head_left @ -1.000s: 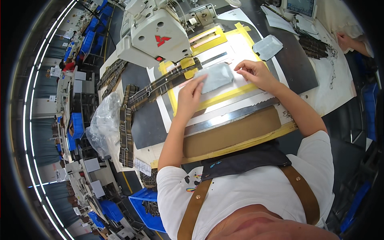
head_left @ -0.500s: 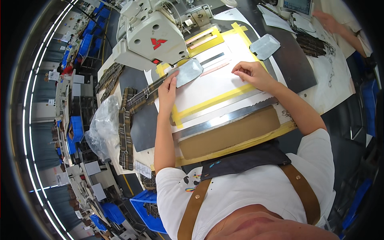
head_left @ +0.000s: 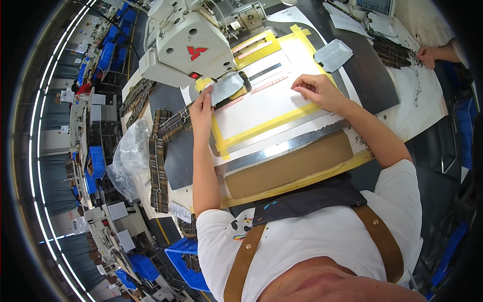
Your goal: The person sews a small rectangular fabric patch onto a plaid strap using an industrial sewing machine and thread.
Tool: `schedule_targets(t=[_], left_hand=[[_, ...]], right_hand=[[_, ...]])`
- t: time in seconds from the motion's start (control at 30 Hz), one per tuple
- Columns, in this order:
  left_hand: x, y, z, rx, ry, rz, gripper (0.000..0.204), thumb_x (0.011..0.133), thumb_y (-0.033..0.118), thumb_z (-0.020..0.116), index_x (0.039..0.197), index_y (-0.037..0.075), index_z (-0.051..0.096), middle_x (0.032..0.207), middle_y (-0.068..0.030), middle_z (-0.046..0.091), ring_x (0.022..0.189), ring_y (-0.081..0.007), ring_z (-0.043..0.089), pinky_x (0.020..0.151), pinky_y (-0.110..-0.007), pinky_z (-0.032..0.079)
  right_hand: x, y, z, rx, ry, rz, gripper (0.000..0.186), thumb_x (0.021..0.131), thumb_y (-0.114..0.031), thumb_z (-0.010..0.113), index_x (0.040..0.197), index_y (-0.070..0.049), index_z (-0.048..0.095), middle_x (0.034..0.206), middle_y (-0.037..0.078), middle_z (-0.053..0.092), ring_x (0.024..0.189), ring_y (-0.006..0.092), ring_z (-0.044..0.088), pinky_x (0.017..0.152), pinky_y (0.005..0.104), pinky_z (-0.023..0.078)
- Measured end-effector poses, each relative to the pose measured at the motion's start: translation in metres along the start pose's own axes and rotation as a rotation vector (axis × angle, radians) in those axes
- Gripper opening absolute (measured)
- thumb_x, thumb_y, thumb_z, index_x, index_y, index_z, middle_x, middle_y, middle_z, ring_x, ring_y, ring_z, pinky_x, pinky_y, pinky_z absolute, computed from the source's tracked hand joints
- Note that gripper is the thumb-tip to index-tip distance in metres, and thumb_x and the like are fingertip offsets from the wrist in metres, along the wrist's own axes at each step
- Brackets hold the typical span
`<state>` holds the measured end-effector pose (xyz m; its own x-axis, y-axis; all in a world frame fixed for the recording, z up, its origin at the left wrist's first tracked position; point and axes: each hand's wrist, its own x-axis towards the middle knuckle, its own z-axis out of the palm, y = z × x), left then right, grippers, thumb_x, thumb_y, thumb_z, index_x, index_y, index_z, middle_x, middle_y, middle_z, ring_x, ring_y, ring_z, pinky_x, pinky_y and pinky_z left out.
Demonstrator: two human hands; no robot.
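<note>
Two hands on desk (head_left: 427,108): left hand (head_left: 202,107) pinches grey fabric piece (head_left: 225,85) beside sewing machine (head_left: 188,43); right hand (head_left: 316,90), fingers curled, presses template (head_left: 261,108). Risk: piece slips off-line if template shifts; fingers near needle area.

Grey fabric piece (head_left: 226,85): we record one small pale-grey panel, roughly four-sided, lifted at its left edge and tilted, lying at the far left corner of the template, just below the sewing head.

White template board (head_left: 261,108): we note a flat white sheet edged in yellow tape, with narrow slots cut across it, resting level on the table at centre, its long sides running from near left to far right.
</note>
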<state>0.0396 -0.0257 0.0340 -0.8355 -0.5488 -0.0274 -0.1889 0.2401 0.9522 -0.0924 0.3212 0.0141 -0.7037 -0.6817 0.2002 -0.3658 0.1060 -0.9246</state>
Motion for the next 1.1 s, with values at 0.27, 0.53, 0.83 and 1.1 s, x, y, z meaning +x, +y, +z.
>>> schedule_targets(t=[0.27, 0.53, 0.83, 1.1], left_hand=[[-0.01, 0.014, 0.006, -0.055, 0.118, -0.031, 0.039, 0.112, 0.028, 0.056, 0.139, 0.003, 0.069, 0.079, 0.011, 0.051, 0.065, -0.0017, 0.035, 0.06, -0.019, 0.031], [-0.034, 0.021, -0.013, -0.204, -0.32, -0.078, 0.035, 0.11, 0.025, 0.059, 0.136, 0.005, 0.072, 0.09, 0.0068, 0.062, 0.068, -0.0036, 0.038, 0.062, -0.019, 0.033], [-0.057, 0.068, -0.005, 0.814, -0.489, 0.009, 0.033, 0.107, 0.036, 0.06, 0.133, 0.021, 0.074, 0.085, -0.0099, 0.074, 0.077, -0.0228, 0.074, 0.076, -0.036, 0.055], [-0.002, 0.045, 0.052, 0.995, -0.307, 0.526, 0.031, 0.106, 0.031, 0.059, 0.133, 0.022, 0.072, 0.08, -0.0151, 0.074, 0.07, -0.0332, 0.071, 0.069, -0.043, 0.056]], right_hand=[[0.0, 0.004, -0.002, -0.001, -0.007, 0.013, 0.011, 0.098, -0.009, 0.071, 0.104, 0.0, 0.073, 0.069, 0.0, 0.058, 0.063, 0.0074, 0.048, 0.06, 0.0265, 0.04], [0.001, 0.0, 0.001, -0.044, -0.01, -0.012, 0.011, 0.098, -0.007, 0.07, 0.106, 0.001, 0.074, 0.072, 0.002, 0.063, 0.064, 0.0078, 0.05, 0.062, 0.0254, 0.043], [0.001, 0.003, -0.001, -0.031, -0.001, 0.008, 0.012, 0.098, -0.007, 0.069, 0.105, 0.001, 0.074, 0.074, 0.002, 0.065, 0.065, 0.0072, 0.052, 0.061, 0.0254, 0.043], [0.002, 0.002, 0.001, -0.018, -0.01, 0.0, 0.012, 0.098, -0.01, 0.07, 0.105, 0.0, 0.073, 0.071, 0.003, 0.063, 0.063, 0.0086, 0.052, 0.062, 0.0265, 0.044]])
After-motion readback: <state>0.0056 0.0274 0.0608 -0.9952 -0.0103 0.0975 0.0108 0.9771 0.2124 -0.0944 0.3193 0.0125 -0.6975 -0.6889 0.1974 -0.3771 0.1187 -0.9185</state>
